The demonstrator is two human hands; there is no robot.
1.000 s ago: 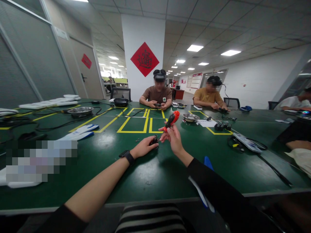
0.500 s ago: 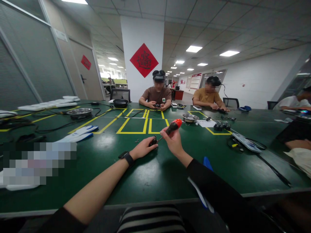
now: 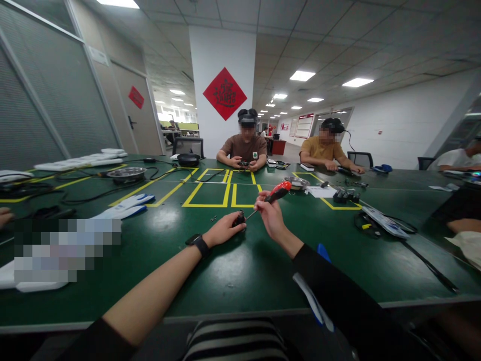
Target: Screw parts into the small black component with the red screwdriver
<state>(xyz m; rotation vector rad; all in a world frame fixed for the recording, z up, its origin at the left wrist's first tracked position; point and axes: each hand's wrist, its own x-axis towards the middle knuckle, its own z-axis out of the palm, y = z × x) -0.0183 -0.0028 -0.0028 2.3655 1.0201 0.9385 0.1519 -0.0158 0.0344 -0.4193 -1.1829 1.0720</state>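
My left hand, with a dark band on its wrist, is closed round a small dark cylindrical part just above the table. My right hand grips a screwdriver with a red and black handle. Its thin shaft slants down to the left, and the tip meets the dark part or comes very close to it; the exact contact is too small to tell. Some tiny metal pieces, perhaps screws, lie on the green table left of the part.
White-and-blue gloves lie to the left. Metal bowls and cables stand farther back. Several dark parts sit at right, near a bagged item. A blue-and-white item lies by my right forearm. Co-workers sit across the table.
The screwdriver's handle has tipped lower and to the right, its shaft now flatter. My left hand keeps its hold. Another person's hand has appeared at the left edge.
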